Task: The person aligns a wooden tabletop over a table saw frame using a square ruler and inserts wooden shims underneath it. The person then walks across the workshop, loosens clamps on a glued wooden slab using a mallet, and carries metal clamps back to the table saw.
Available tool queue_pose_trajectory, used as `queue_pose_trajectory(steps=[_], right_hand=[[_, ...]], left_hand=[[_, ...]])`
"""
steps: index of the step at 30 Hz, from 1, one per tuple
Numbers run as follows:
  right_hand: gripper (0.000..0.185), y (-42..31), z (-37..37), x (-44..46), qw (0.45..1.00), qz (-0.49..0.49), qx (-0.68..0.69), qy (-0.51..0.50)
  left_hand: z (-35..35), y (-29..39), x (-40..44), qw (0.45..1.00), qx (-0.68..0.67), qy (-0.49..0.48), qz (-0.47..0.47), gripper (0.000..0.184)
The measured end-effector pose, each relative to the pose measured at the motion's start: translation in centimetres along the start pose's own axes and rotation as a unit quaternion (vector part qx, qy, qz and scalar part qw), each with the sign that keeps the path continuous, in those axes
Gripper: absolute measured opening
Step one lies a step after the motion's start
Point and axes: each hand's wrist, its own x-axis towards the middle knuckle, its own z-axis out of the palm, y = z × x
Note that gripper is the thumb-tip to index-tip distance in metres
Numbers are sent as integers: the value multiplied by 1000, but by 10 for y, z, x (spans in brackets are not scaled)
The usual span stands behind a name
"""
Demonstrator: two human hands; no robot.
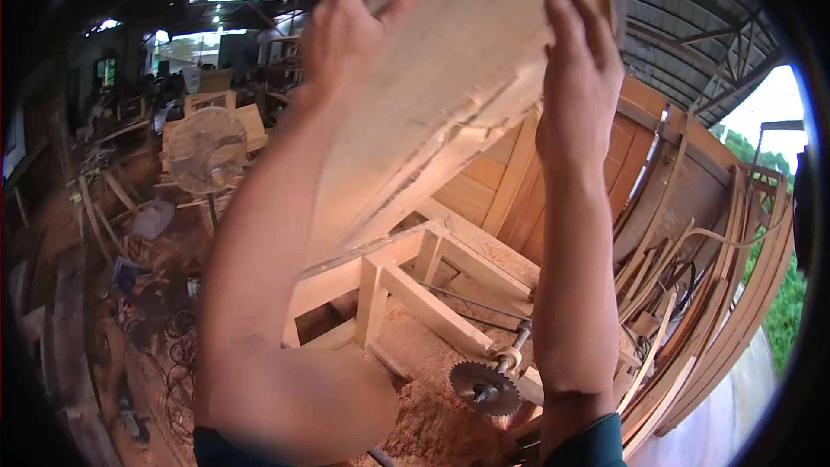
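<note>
A large wooden panel (458,52) stands tilted up in front of me, its lower edge close to a wooden bench frame (437,298). At the panel's upper left edge, my left hand (346,39) grips it with the thumb across the near side. My right hand (584,60) holds the right side, fingers bent against the edge. Below the panel, a toothed circular saw blade (484,389) sits on a metal shaft, exposed, between my forearms. Reddish sawdust (424,415) lies under and around the blade.
A round fan (207,149) stands to the left among wood scraps. Tangled cable (177,337) lies on the floor at left. Long wooden strips (726,294) lean at right, near wooden door panels (627,147). A blurred patch covers the bottom centre.
</note>
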Motion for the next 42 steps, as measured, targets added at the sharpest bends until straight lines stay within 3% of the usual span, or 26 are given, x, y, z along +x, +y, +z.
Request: queue_pose_trajectory(steps=[1, 3, 7, 9, 11, 12, 13, 14, 15, 16, 17, 19, 22, 24, 25, 28, 30, 32, 33, 37, 42], right_hand=[[76, -11, 0, 10, 998, 61, 14, 13], [32, -8, 0, 17, 997, -39, -17, 62], [21, -56, -24, 19, 966, -55, 245, 64], [38, -46, -118, -9, 951, -38, 238, -192], [52, -75, -172, -75, 979, -69, -6, -190], [60, -108, -171, -126, 958, -105, -259, -61], [64, -115, -177, -149, 908, -150, -390, 22], [70, -121, -183, -172, 835, -171, -511, 115], [70, -108, -197, -195, 807, -211, -524, 174], [71, -107, -212, -210, 807, -182, -509, 237], [73, -107, -227, -225, 806, -152, -488, 298], [78, -140, -282, -274, 821, 43, -353, 446], [87, -193, -344, -341, 726, 274, -73, 626], [90, -211, -337, -351, 629, 340, -26, 699], [89, -219, -351, -379, 659, 346, -10, 668], [91, -223, -393, -440, 607, 386, -5, 695], [94, -218, -407, -464, 571, 402, -39, 715], [93, -206, -420, -493, 539, 407, -81, 733], [88, -203, -428, -511, 519, 412, -78, 745], [80, -192, -445, -552, 535, 394, -99, 741], [88, -183, -458, -576, 486, 431, -111, 752]], left_hand=[[-2, 7, -14, 999, -25, 16, 31, 80], [-13, 23, -48, 994, -81, 22, 74, 71], [-37, 68, -123, 974, -169, 39, 144, 67], [-54, 87, -178, 959, -223, 36, 170, 65], [-84, 88, -232, 951, -261, -23, 163, 59], [-104, 77, -264, 951, -262, -73, 147, 57], [-116, 76, -308, 950, -303, -27, -76, 58], [-130, 73, -353, 902, -319, 15, -290, 59], [-154, 64, -390, 772, -406, -51, -487, 60], [-175, 63, -418, 589, -454, -111, -659, 61], [-183, 72, -415, 501, -481, -122, -709, 62], [-182, 101, -424, 321, -516, -139, -782, 64], [-166, 103, -486, 307, -341, -208, -864, 63], [-166, 97, -489, 302, -259, -278, -874, 64], [-166, 92, -509, 289, -208, -299, -885, 69], [-164, 92, -566, 256, -119, -342, -896, 83], [-178, 54, -635, 187, -179, -381, -888, 90], [-178, 54, -655, 161, -166, -366, -901, 90], [-183, 56, -659, 168, -157, -367, -901, 90], [-175, 58, -680, 185, -151, -367, -899, 90], [-182, 48, -716, 180, -119, -329, -919, 93]])
